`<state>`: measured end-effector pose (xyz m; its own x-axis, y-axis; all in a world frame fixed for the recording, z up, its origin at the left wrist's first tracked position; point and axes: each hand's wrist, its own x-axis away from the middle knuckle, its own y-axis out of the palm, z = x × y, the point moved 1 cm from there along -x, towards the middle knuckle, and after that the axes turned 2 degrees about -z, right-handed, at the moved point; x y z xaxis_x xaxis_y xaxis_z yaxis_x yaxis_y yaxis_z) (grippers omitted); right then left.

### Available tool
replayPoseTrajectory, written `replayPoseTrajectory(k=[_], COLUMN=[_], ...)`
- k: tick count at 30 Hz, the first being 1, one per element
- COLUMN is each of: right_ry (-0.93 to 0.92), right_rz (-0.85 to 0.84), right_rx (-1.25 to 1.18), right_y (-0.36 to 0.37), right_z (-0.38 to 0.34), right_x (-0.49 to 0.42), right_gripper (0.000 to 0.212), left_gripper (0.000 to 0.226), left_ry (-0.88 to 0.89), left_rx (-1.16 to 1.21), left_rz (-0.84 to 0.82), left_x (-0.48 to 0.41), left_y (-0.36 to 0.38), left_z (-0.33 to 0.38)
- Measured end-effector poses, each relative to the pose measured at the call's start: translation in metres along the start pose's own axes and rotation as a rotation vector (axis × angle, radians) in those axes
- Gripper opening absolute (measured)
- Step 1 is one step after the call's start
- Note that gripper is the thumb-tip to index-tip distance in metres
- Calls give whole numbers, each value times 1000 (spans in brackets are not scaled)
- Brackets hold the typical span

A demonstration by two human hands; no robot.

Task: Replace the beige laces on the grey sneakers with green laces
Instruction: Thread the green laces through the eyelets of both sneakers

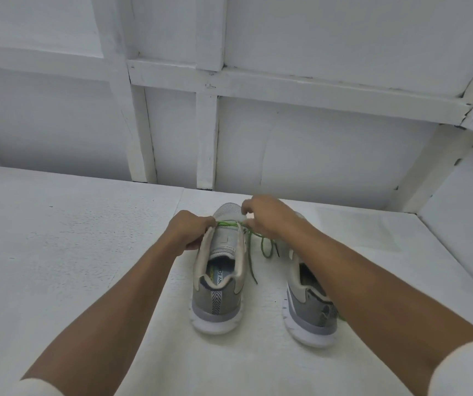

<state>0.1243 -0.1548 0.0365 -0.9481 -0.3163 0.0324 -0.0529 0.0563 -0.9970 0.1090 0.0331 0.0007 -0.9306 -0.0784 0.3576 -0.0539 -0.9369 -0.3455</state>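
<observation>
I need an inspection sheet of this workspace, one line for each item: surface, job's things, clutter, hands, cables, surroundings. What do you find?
Surface: white surface, textured, bearing both sneakers.
Job's things: left sneaker, heel toward the camera, with the green lace across the eyelets nearest the toe and its loose end trailing on the right. Right sneaker is partly hidden under the right forearm, with a green strand by its heel. No beige laces seen.
Clutter: nothing seen.
Grippers: left hand grips the left sneaker's eyelet edge; right hand pinches the green lace.
Cables: nothing seen.
Surroundings: white panelled wall behind.
</observation>
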Motion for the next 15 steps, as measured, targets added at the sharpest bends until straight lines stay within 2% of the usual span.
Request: replayPoseTrajectory(k=[2,4,6,8,10,11,12,13,14,15], right_ry=[-5,18,91,319,509,520,485,401,258,87], right_rz=[-25,37,240,539,835,893,873,796,641,402], right_rx=[10,11,-127,-627,-1370,-1533,-1478,-1266,-937,-589], right_y=[11,13,-6,-45,-82,-90,-91,-85,-73,-53], right_z=[-4,-3,6,23,37,38,33,28,20,11], right_x=[4,5,2,-9,-15,-13,-12,-12,-9,-5], right_gripper=[17,11,10,14,15,12,8,5,7,14], left_gripper=[24,23,23,24,26,27,28,29,29,29], left_ry=[0,0,0,1,2,0,-1,1,4,6], left_rx=[12,32,58,64,51,45,38,30,25,23], left_rz=[5,5,10,20,30,31,31,32,33,35], left_x=[-1,0,0,1,1,0,0,0,0,-1], left_y=[0,0,0,1,2,2,2,2,2,2], left_z=[0,-1,-2,-3,-4,-3,-3,-3,-3,-3])
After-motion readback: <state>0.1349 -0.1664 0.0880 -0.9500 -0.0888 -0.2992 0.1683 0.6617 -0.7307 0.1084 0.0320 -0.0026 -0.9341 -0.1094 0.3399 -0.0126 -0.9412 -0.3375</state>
